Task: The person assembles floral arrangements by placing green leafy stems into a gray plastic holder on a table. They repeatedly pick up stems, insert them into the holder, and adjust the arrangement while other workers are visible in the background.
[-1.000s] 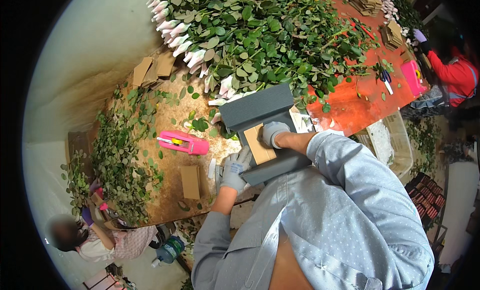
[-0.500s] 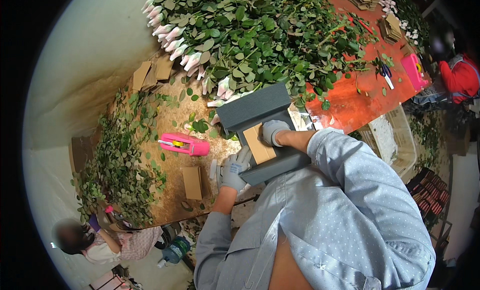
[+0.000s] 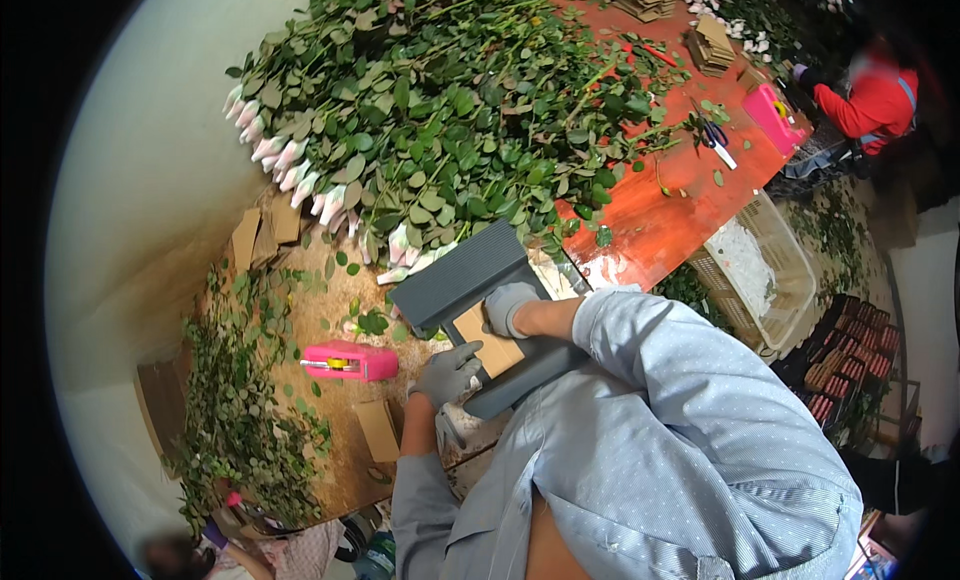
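A dark grey ribbed trough-like stand (image 3: 462,271) lies at the table's near edge, right in front of me. In its hollow lies a tan cardboard piece (image 3: 488,346). My right hand (image 3: 511,310), in a grey glove, is curled over the cardboard's upper right part, its fingertips mostly hidden. From the left my left hand (image 3: 447,374), gloved too, reaches with extended fingers to the cardboard's left edge. Close by on the left are a pink tape dispenser (image 3: 350,361) and a small stack of folded cardboard (image 3: 378,430). Rose stems with pale wrapped heads (image 3: 290,162) lie beyond the stand.
A big leafy pile (image 3: 430,110) covers the far table. Scissors (image 3: 718,145) and a second pink dispenser (image 3: 772,118) lie on the red tabletop (image 3: 650,220). A pale crate (image 3: 800,290) stands to the right. One person in red is at far right, another at lower left.
The view has shifted, so the table scene sits lower and further left. My left hand has moved from the stand's side onto the cardboard's edge. The right hand stays on the cardboard.
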The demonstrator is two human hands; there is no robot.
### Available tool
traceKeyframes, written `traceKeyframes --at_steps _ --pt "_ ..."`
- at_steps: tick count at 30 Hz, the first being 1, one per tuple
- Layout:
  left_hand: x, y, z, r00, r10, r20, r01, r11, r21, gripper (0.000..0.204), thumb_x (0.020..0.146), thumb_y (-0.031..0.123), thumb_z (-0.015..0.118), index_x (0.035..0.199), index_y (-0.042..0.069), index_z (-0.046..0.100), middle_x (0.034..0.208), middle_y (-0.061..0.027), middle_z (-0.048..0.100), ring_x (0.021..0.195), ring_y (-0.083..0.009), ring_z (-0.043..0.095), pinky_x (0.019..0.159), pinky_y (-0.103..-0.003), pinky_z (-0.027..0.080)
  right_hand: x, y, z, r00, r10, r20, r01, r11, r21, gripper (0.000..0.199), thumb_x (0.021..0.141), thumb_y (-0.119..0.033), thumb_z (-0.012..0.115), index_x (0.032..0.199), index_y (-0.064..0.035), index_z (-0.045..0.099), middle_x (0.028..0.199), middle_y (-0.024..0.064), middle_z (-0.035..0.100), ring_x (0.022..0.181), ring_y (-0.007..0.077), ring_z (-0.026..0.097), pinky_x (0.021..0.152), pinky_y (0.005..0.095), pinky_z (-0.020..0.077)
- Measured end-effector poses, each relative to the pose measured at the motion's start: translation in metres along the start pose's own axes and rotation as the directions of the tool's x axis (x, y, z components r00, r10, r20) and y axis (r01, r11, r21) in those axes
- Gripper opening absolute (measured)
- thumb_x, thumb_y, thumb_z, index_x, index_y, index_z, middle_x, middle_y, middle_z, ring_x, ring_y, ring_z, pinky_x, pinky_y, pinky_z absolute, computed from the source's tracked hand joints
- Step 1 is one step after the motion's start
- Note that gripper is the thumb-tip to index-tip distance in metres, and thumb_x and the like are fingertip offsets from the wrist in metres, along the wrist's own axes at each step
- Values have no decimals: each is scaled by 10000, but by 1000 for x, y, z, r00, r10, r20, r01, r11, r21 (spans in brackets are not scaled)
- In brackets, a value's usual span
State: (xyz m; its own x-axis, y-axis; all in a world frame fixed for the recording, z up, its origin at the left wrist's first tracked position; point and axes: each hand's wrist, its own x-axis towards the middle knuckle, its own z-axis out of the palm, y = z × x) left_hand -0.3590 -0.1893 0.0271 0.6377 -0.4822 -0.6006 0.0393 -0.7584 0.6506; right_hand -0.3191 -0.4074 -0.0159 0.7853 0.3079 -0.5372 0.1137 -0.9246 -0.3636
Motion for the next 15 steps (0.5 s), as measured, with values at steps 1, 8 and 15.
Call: traceKeyframes --at_steps 1,8,15 --pt "5 4 -2 999 -11 39 9 999 43 490 956 284 636 1396 70 603 1049 -190 740 968 -277 722 857 -372 550 -2 0 -2 1000 -1 -2 1 1000 11 477 888 -529 671 1102 -117 782 1119 115 757 1059 319 719 857 477 576" --pt "18 21 10 989 -31 147 -36 901 433 664 930 549 542 1477 172 540 1252 -264 665 1167 -435 629 1027 -472 481 -3 3 -1 999 8 -31 -5 996 93 464 860 -481 714 1088 -82 778 1103 142 755 1039 335 721 868 463 576" --pt "12 13 18 985 -80 150 9 904 427 635 932 537 525 1488 231 524 1243 -264 667 1158 -442 629 1007 -488 491 -60 -19 -69 921 -385 -58 387 888 251 249 892 -335 676 986 -110 727 1004 146 740 924 351 711 810 436 559"
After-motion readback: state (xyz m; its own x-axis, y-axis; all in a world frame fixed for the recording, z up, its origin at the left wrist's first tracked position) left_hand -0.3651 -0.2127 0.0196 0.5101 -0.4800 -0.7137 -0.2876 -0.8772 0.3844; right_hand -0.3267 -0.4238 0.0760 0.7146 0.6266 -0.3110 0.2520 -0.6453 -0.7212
